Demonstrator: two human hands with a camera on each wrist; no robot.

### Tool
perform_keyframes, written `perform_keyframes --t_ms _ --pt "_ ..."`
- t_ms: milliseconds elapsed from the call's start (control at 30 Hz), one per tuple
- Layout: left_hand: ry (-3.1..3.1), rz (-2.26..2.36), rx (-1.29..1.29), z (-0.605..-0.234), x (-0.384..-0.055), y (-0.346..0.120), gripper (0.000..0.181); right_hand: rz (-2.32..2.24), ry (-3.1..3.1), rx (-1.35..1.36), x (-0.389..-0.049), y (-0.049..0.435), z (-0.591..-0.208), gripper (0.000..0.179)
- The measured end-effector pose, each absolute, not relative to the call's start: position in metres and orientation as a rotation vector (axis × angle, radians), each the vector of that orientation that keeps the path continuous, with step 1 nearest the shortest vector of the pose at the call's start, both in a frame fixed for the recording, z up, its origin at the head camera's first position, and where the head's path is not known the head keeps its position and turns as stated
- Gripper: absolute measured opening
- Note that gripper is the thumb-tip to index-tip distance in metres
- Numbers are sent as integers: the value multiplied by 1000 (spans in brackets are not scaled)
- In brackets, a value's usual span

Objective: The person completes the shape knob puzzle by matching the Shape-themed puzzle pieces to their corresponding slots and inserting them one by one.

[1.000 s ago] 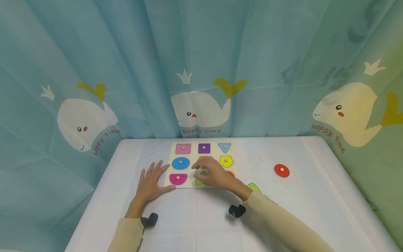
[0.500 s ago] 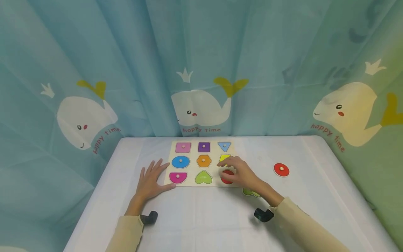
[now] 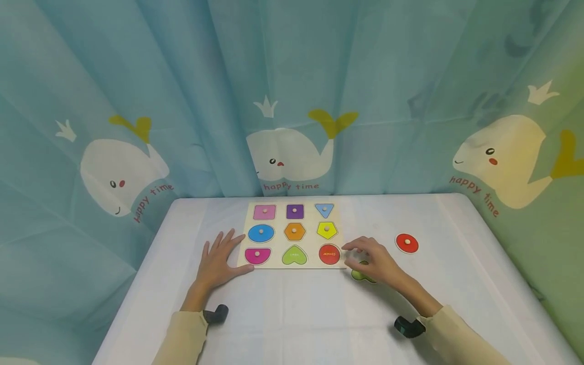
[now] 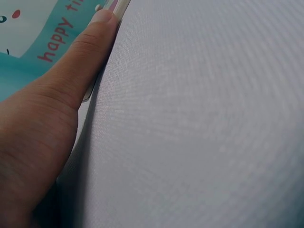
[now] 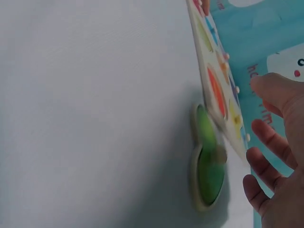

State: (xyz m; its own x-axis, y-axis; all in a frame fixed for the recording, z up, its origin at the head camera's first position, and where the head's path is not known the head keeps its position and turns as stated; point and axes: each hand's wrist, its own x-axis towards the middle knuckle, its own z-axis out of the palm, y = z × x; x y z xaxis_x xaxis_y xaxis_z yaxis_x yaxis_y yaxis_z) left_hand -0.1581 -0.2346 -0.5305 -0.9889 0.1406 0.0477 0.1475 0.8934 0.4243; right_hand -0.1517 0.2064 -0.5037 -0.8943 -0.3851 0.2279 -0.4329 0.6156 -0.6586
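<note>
My left hand [image 3: 218,263] lies with fingers spread at the left edge of a cream shape-puzzle board [image 3: 279,244], its thumb at the front left corner. Seven knobbed pieces sit in the board's upper and left places. The green heart recess [image 3: 294,256] and red circle recess [image 3: 329,255] show printed words and no knob. Just right of the board, my right hand [image 3: 376,261] hovers over a knobbed green heart piece [image 3: 359,276], partly hiding it. In the right wrist view, its loosely bent fingers are apart from the heart piece [image 5: 209,183] and hold nothing.
A red round piece [image 3: 406,247] with a knob lies farther right on the white tablecloth [image 3: 292,314]. Behind the table hangs a blue curtain [image 3: 388,101] printed with whales. Each wrist wears a black camera.
My right hand has moved right, from above the board's heart recess, past the red circle, to the loose green heart piece. The left hand stays in place.
</note>
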Motion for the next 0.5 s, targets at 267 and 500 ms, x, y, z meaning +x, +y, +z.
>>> perform_keyframes --t_ms 267,500 --pt "-3042 -678 -231 -532 -157 -236 94 1084 -2769 650 -140 225 -517 32" --pt "-3042 -672 -231 -531 -159 -236 94 1052 -2753 618 -134 238 -524 31"
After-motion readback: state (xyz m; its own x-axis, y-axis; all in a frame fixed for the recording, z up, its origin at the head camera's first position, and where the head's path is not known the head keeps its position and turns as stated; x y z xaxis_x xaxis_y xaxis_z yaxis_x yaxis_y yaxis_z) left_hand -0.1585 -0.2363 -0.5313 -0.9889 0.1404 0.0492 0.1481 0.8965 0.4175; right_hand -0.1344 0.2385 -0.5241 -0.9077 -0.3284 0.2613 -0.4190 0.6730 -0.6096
